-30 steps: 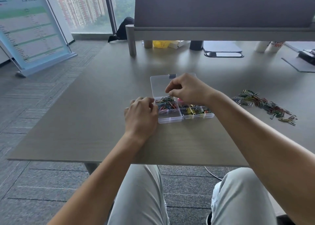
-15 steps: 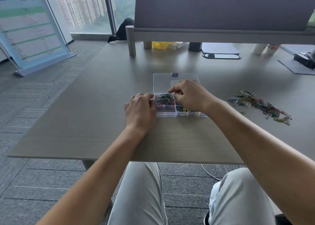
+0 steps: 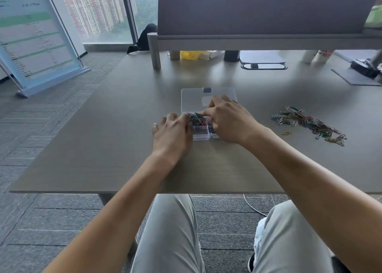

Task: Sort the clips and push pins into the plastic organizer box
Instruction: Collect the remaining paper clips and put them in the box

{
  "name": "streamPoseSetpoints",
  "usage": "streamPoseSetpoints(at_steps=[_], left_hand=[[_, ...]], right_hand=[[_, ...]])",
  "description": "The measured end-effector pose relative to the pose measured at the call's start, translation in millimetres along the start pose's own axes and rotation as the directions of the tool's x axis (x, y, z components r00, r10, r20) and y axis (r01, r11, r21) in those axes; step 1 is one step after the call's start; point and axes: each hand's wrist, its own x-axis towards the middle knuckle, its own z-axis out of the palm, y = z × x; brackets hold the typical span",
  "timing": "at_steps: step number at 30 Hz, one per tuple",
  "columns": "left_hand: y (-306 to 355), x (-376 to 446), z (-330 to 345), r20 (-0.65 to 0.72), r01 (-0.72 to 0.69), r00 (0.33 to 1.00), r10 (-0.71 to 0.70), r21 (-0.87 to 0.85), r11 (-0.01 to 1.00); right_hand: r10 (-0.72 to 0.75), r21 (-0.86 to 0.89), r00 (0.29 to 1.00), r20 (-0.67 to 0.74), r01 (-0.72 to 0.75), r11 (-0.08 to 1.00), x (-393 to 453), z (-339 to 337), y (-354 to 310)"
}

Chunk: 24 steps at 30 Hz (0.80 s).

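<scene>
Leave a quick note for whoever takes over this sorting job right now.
Left hand rests against the left end of the clear plastic organizer box, steadying it.
Right hand reaches over the box, fingers in the compartments; whether it holds anything is hidden.
Lid is open.
Done: coloured paper clips in the box.
Left: loose pile of coloured paper clips on the grey table, to the right.

A clear plastic organizer box point(image 3: 200, 135) is set on the desk with its lid point(image 3: 192, 101) laid open flat behind it. Coloured paper clips point(image 3: 197, 118) are heaped in its left compartment. A loose pile of clips point(image 3: 308, 123) is spread well to its right.
</scene>
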Motion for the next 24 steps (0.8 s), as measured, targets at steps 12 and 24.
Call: streamPoseSetpoints(at_steps=[12,24], left_hand=[[80.3,-6.9,13.5,-0.063,-0.25,0.967,0.246,-0.067,0.966],[199.8,-21.5,77.9,0.076,-0.305,0.932,0.355,-0.367,0.879]], right_hand=[[0.316,0.227,0.93,-0.19,-0.272,0.935,-79.5,-20.4,61.0],[0.802,0.317,0.597,-0.025,-0.756,0.572,-179.8,-31.2,159.4]])
